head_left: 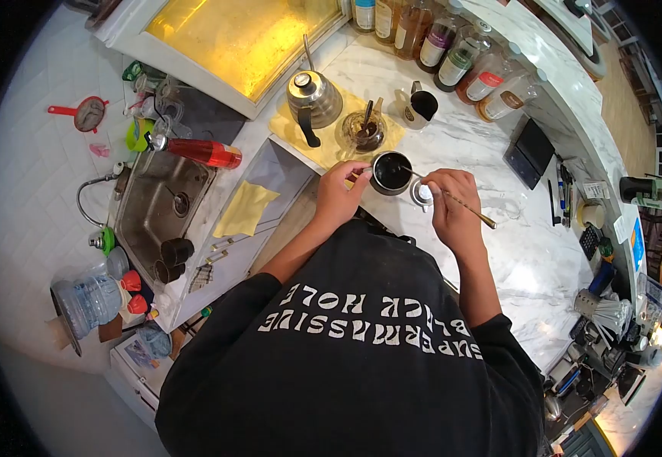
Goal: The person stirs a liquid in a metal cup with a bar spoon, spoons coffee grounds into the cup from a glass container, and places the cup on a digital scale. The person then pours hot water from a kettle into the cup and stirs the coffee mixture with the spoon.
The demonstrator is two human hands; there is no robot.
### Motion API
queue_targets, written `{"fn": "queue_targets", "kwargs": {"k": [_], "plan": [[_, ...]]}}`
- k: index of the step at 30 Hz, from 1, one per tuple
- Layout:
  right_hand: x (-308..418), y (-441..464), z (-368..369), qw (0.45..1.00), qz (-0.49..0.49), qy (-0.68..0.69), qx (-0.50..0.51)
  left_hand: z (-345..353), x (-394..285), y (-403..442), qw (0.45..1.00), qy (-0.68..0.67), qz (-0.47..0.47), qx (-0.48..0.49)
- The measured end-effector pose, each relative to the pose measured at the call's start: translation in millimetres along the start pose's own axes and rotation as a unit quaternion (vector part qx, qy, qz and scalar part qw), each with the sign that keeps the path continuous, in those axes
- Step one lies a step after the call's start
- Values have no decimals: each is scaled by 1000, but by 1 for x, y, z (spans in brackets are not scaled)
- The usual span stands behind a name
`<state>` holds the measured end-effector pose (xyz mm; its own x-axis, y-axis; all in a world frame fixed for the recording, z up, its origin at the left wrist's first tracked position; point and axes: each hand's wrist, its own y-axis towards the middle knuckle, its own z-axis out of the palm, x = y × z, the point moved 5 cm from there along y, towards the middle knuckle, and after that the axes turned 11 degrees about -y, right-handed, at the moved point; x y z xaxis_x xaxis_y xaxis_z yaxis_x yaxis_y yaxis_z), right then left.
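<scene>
My left hand [342, 190] grips the left side of a round metal cup [391, 173] that holds dark liquid, near the counter's front edge. Between the fingers of my right hand [453, 204] is a long twisted-handled spoon [470, 209], tilted, its far end inside the cup. Partly under my right hand sits a small white round container [422, 193]. Behind the cup, a glass jar [367, 131] with dark contents and utensils stands on a yellow cloth [325, 155]. A gooseneck kettle [313, 99] is beside it, and a metal pitcher [420, 109] stands to the right.
Labelled bottles [453, 65] line the back ledge. A black tablet-like device [530, 154] and pens [563, 194] lie to the right. On the left are a sink [156, 206], a red bottle [203, 152] and a second yellow cloth [246, 209].
</scene>
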<state>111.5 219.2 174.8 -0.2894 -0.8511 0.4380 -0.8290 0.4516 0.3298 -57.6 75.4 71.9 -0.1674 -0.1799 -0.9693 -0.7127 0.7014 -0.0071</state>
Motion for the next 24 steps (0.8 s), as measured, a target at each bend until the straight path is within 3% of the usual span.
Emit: {"fn": "queue_targets", "kwargs": {"k": [3,8,19,24], "plan": [[10,-2,2,999,-34,22,-6,2,4,2,1000,-7,-9,9],[4,1,1,999,1,-4,-54,2,12,2,999,-16,-26,19],[0,-2,-1,999,14,-15,-44,1,9,3,999,0,-23,34],[11,2,7,999,-26,17,-36,2,13,2,999,-3,-29,37]]}}
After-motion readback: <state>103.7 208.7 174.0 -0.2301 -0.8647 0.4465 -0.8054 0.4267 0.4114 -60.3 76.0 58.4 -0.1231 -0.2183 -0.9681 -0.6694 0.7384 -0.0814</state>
